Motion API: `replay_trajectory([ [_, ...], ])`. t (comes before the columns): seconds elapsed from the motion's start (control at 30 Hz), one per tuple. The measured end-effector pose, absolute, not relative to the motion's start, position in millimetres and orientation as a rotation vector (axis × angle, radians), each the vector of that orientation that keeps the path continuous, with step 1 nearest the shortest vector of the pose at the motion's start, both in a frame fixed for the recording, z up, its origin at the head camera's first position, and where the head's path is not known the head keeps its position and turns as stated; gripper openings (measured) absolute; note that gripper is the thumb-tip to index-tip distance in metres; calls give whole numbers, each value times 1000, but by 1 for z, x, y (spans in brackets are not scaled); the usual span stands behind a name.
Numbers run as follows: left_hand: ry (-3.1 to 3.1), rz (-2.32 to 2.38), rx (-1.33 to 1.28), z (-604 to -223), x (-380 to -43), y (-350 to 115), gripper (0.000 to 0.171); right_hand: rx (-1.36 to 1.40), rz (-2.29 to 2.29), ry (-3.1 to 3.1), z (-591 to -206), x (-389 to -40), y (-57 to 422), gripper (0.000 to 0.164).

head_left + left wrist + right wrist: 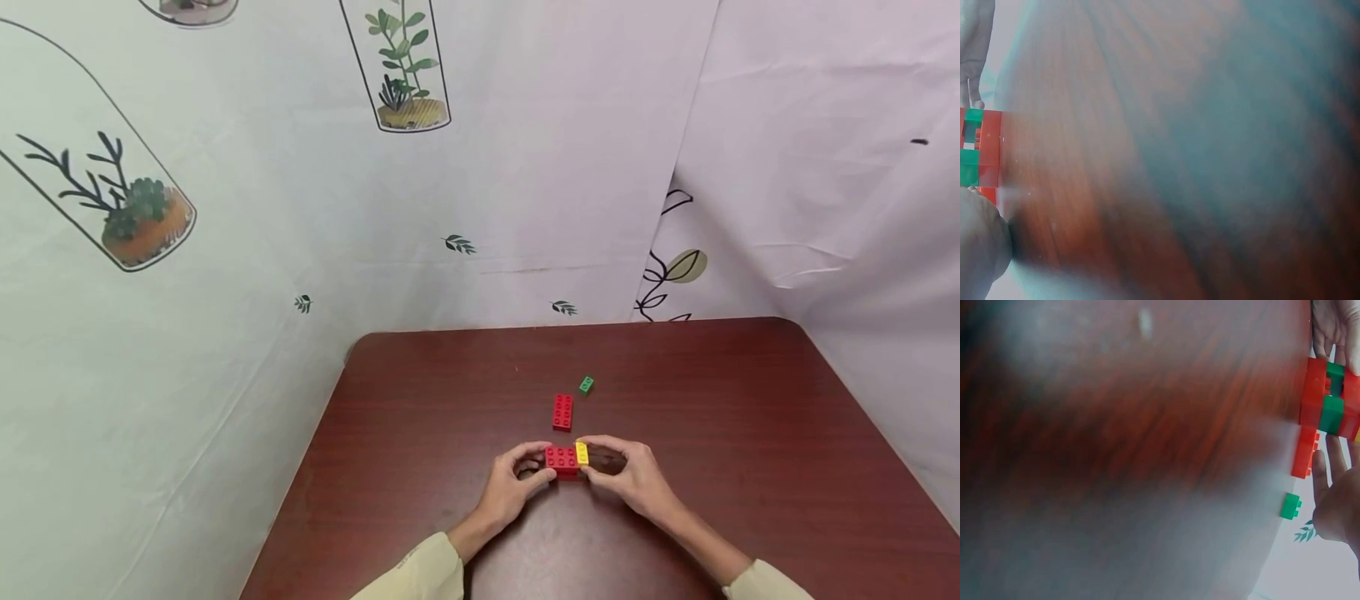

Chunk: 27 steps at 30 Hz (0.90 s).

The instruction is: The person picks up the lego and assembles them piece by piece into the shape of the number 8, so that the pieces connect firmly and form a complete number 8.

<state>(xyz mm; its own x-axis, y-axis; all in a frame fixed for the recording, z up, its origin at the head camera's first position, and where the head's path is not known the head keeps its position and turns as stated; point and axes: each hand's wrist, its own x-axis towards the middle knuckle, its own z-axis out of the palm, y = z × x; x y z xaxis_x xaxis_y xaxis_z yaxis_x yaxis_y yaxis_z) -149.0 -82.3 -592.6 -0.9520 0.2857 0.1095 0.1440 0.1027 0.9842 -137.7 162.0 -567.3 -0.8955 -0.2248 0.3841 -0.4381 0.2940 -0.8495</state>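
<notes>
Yellow brick (582, 453) sits crosswise on the right end of the longways red block (560, 457), pinched by the right hand (637, 477); left hand (510, 490) grips the block's other end.

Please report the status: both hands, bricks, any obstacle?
Left hand holds brick stack, left end. Right hand pinches yellow brick, stack's right end. Loose red brick, small green brick beyond; neither in the way.
</notes>
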Motion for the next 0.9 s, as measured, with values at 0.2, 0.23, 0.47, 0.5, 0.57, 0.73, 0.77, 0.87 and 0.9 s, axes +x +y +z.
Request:
replay_trajectory([
  [0.2,2250,1997,448,-593,-150,-82,36,633,1739,-2353,-571,-140,159,40],
  [0.23,2250,1994,445,-592,-150,-82,37,633,1739,-2359,-572,-140,159,39],
  [0.47,2223,1996,472,-589,-152,-82,39,643,1712,-2374,-572,-142,161,39],
  [0.5,2217,1996,479,-588,-153,-82,39,649,1712,-2374,-572,-142,161,39],
  [0.57,2197,1997,496,-588,-154,-82,40,657,1723,-2385,-572,-142,162,41],
  [0.73,2138,2000,528,-588,-158,-86,41,659,1757,-2447,-575,-142,161,43],
  [0.77,2128,2000,536,-588,-160,-87,40,654,1768,-2455,-576,-142,161,42],
  [0.87,2121,2000,560,-584,-166,-91,36,635,1818,-2471,-578,-141,159,42],
  [0.9,2122,2005,562,-582,-169,-92,34,628,1843,-2471,-579,-141,159,42],
])
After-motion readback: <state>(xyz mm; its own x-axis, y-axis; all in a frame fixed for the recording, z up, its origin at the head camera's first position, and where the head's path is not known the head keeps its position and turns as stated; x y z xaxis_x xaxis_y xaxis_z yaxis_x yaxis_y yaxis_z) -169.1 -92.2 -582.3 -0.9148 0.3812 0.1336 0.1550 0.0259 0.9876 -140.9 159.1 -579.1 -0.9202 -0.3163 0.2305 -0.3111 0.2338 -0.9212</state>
